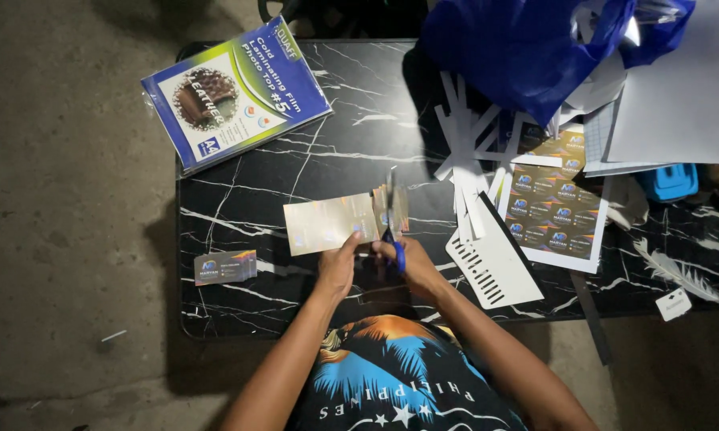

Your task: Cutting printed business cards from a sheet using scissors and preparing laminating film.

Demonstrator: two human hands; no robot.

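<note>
Black marble-patterned tabletop (311,160), veined white, holds paper offcuts. Left hand (338,267) pinches a glossy rectangular strip (331,223) above the table's near edge, while right hand (411,267) grips blue-handled scissors (392,231) cutting its end.

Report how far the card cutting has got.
Done, it seems: one cut card lies apart at the table's left edge. In hand: the left hand holds a shiny strip while the right hand works blue-handled scissors through it. Left: the printed sheet of cards looks mostly uncut.

Cluttered black marble table (327,152)
</note>
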